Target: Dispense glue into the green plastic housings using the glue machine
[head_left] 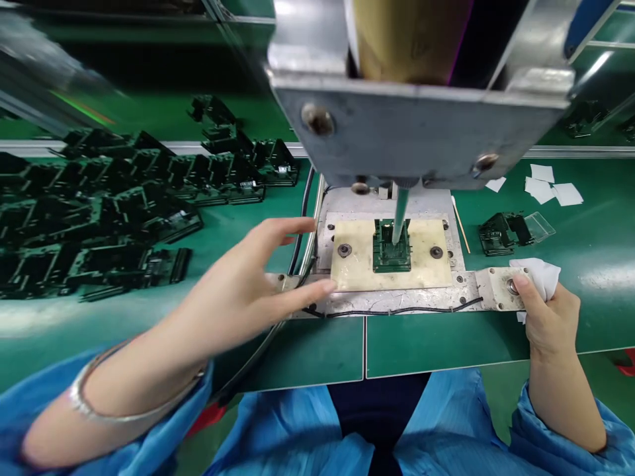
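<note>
While left hand [258, 277] hovers, right hand [546, 311] grips cloth [540, 274].

Bright overhead light glared white off the green surface [595, 277]; the upper left corner was motion-blurred, and edges bowed with wide-angle distortion

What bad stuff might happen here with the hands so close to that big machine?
1. The left hand has fingertips at the edge of the cream plate, near the metal rod that is down on the dark part; it might get pinched.
2. The right hand clutches a white cloth with its thumb by a round button; the cloth may slip the thumb.
</note>
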Motion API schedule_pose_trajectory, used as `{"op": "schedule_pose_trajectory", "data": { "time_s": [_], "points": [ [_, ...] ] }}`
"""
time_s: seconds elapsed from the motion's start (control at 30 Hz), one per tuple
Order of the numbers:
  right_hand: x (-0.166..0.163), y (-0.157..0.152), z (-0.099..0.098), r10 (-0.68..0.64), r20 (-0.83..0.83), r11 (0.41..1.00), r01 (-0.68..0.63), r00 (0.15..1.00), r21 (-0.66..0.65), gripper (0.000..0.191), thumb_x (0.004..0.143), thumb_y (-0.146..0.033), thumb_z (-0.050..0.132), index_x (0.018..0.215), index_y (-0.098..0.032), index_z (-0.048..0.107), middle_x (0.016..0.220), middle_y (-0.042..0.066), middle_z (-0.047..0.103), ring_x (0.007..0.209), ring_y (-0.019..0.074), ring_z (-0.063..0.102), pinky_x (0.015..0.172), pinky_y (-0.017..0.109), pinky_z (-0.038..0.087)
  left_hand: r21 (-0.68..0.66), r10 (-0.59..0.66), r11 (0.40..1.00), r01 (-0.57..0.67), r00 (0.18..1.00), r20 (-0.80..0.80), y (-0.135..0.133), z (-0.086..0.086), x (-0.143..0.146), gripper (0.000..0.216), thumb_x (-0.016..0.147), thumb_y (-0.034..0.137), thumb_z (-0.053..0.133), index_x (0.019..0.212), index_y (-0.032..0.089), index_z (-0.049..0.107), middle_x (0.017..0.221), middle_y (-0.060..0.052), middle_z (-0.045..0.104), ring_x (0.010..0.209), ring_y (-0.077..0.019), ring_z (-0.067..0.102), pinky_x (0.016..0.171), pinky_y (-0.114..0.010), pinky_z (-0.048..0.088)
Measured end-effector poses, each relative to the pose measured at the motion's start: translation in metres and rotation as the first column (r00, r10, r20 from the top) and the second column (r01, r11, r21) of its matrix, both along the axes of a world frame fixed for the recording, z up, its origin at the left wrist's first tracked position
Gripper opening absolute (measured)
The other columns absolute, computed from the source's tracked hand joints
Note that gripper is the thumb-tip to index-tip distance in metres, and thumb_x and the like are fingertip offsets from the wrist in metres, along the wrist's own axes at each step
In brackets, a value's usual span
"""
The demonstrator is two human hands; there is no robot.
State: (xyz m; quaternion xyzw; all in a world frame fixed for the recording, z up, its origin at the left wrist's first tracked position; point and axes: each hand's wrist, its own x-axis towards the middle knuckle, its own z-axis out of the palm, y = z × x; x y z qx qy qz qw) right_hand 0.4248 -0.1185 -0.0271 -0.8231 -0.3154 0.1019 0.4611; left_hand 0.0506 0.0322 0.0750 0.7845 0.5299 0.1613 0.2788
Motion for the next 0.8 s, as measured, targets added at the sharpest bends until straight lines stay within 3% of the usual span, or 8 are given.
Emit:
{"op": "schedule_pose_trajectory", "data": {
  "time_s": [0.1,0.17,0.33,0.47,0.57,0.7,0.73,0.8],
  "points": [
    [0.0,0.0,-0.001,-0.009,-0.013,1.0,0.009,1.0,0.013,0.055,0.068,-0.07,0.078,0.077,-0.016,0.072,0.066,0.004,0.063,0.067,0.0256,0.061,0.056,0.032,0.047,-0.144,-0.168,0.973,0.178,0.983,0.076,0.015,0.0,0.028,0.1,0.064,0.067,0.081,0.145,0.022,0.042,0.149,-0.012,0.048,0.133,-0.0373,0.051,0.109,-0.052,0.046],
    [-0.002,0.0,0.0,-0.006,-0.016,1.0,0.006,1.0,0.021,0.055,0.068,-0.07,0.078,0.079,-0.016,0.073,0.069,0.005,0.065,0.072,0.0278,0.064,0.06,0.033,0.049,-0.223,-0.217,0.943,0.245,0.965,0.145,0.024,-0.004,0.046,0.095,0.063,0.061,0.084,0.14,0.021,0.045,0.145,-0.014,0.051,0.131,-0.0372,0.052,0.109,-0.054,0.047],
    [-0.004,0.0,0.003,0.002,-0.029,1.0,-0.002,1.0,-0.019,0.06,0.067,-0.073,0.077,0.08,-0.015,0.074,0.071,0.007,0.067,0.075,0.0305,0.067,0.062,0.035,0.052,-0.344,-0.191,0.886,0.312,0.92,0.343,0.036,-0.01,0.069,0.065,0.069,0.046,0.083,0.12,0.017,0.054,0.116,-0.012,0.063,0.11,-0.0295,0.062,0.1,-0.049,0.052],
    [-0.007,0.001,0.006,0.006,-0.041,1.0,-0.007,0.999,-0.019,0.061,0.065,-0.077,0.077,0.077,-0.016,0.073,0.07,0.007,0.067,0.073,0.0298,0.066,0.058,0.033,0.052,-0.454,-0.134,0.832,0.318,0.91,0.392,0.035,0.0,0.07,0.057,0.069,0.047,0.085,0.11,0.016,0.059,0.101,-0.009,0.065,0.099,-0.0252,0.063,0.093,-0.042,0.054],
    [-0.007,0.001,0.006,0.007,-0.059,0.999,-0.009,0.998,-0.033,0.061,0.065,-0.077,0.077,0.075,-0.017,0.073,0.07,0.007,0.068,0.073,0.0302,0.067,0.058,0.032,0.052,-0.613,-0.13,0.724,0.316,0.936,0.328,0.033,0.014,0.069,0.046,0.071,0.05,0.084,0.093,0.016,0.062,0.088,-0.004,0.063,0.084,-0.0197,0.061,0.076,-0.031,0.053],
    [-0.002,0.0,0.002,0.018,-0.058,0.996,-0.023,0.998,-0.087,0.06,0.064,-0.077,0.077,0.072,-0.018,0.072,0.068,0.007,0.068,0.07,0.0298,0.067,0.055,0.031,0.051,-0.773,-0.319,0.533,0.345,0.928,0.194,0.036,0.032,0.052,0.045,0.075,0.055,0.078,0.086,0.014,0.065,0.066,0.002,0.047,0.06,-0.0114,0.044,0.055,-0.022,0.036],
    [-0.001,-0.001,0.001,0.032,-0.063,0.995,-0.037,0.998,-0.096,0.059,0.065,-0.076,0.077,0.071,-0.018,0.072,0.067,0.007,0.068,0.069,0.0294,0.067,0.054,0.03,0.052,-0.781,-0.355,0.527,0.335,0.922,0.156,0.038,0.037,0.044,0.045,0.075,0.056,0.077,0.087,0.014,0.067,0.064,0.003,0.046,0.059,-0.011,0.043,0.053,-0.021,0.034],
    [0.0,-0.002,0.0,0.078,-0.083,0.992,-0.086,0.994,-0.096,0.057,0.067,-0.075,0.076,0.069,-0.019,0.071,0.066,0.006,0.068,0.067,0.0282,0.066,0.052,0.029,0.052,-0.7,-0.308,0.656,0.283,0.947,0.093,0.042,0.048,0.031,0.046,0.074,0.057,0.077,0.091,0.014,0.071,0.067,0.001,0.055,0.061,-0.0127,0.05,0.055,-0.021,0.037]
  ]
}}
